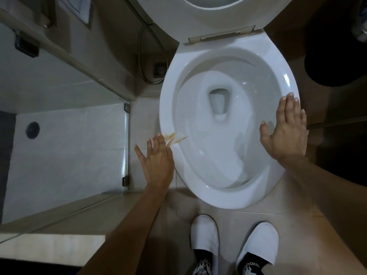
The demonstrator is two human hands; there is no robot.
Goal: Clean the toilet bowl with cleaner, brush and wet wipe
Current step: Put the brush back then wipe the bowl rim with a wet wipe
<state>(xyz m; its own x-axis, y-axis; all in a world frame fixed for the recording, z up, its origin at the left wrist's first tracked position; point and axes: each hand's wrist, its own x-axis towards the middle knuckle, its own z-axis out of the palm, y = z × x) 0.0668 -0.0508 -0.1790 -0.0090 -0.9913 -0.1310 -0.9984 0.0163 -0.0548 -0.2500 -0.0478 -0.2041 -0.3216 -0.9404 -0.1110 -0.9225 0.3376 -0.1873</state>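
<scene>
Standing over the white oval ceramic toilet bowl [228, 120] with its seat up, I lay my flat right hand [286, 130] on its right rim, my spread, empty left hand [156, 157] beside a yellowish-brown smear [174, 137] on its left rim.

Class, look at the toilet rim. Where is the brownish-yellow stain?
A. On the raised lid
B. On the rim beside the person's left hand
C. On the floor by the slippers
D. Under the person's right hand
B: the brownish-yellow stain streaks across the toilet rim right at the fingertips of the left hand; the right hand lies flat on the opposite side.
</scene>
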